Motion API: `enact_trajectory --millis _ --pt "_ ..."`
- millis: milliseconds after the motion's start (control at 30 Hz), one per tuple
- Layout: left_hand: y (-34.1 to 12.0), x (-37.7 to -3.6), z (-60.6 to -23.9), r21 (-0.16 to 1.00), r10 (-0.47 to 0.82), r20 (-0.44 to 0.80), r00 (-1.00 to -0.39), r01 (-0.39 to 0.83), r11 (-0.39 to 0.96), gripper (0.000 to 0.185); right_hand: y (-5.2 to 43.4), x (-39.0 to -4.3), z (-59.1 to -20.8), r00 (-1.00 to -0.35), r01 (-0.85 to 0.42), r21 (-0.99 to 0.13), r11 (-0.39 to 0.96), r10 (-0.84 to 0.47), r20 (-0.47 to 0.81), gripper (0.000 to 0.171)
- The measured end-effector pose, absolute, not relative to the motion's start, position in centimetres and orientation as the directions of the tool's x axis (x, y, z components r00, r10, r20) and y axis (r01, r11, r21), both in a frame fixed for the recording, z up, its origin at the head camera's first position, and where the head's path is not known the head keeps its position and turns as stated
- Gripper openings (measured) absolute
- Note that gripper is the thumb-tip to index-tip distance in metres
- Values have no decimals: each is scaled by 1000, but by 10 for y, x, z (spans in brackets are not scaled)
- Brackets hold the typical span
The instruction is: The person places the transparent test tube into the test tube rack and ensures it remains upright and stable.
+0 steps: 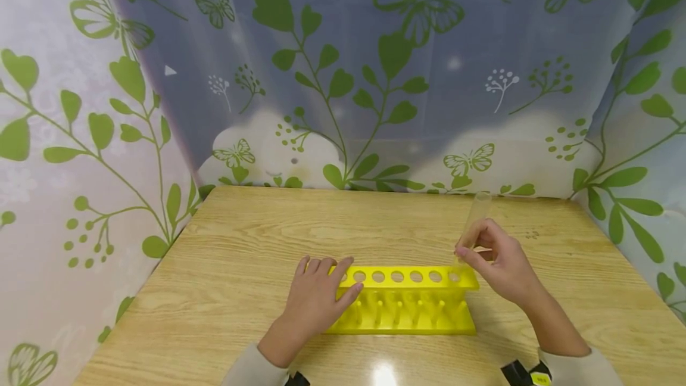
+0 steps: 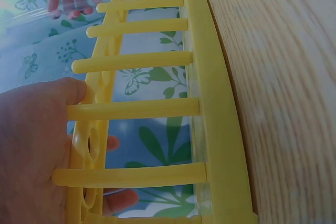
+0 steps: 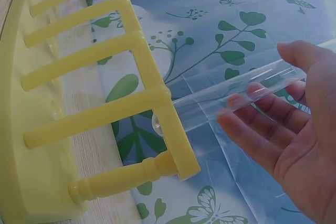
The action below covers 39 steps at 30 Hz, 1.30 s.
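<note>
A yellow test tube rack point(image 1: 407, 302) with a row of round holes stands on the wooden table point(image 1: 241, 255). My left hand point(image 1: 343, 282) holds the rack's left end, fingers over the top plate and thumb at its front edge; the left wrist view shows the same hand point(image 2: 31, 145) against the rack point(image 2: 215, 103). My right hand point(image 1: 466, 249) pinches a clear, empty test tube point(image 1: 476, 216), tilted up and to the right. The tube's round lower end sits in the rightmost hole. In the right wrist view, fingers point(image 3: 262, 129) curl round the tube point(image 3: 231, 95) where it meets the rack point(image 3: 152, 98).
Curtains printed with green leaves and butterflies point(image 1: 343, 76) close in the table at the back and on both sides. The rack's other holes stand empty. Bare wood lies around the rack on all sides.
</note>
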State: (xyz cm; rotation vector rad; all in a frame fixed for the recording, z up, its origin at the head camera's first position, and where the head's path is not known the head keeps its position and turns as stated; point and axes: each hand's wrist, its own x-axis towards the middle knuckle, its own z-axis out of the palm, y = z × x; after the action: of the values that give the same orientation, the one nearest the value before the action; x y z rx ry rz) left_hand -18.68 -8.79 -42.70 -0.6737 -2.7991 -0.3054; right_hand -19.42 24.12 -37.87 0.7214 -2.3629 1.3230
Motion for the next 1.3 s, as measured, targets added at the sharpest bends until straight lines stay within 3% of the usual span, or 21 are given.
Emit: enact_trajectory --millis 767,1300 --pt "-87 -187 -428 136 409 280 -868 458 878 54 245 -195 -381 -782 -623 -678 389 -295 549 5" --pt "-87 -187 -428 145 411 283 -867 462 875 54 245 -195 -379 -787 -616 -680 397 -274 553 15"
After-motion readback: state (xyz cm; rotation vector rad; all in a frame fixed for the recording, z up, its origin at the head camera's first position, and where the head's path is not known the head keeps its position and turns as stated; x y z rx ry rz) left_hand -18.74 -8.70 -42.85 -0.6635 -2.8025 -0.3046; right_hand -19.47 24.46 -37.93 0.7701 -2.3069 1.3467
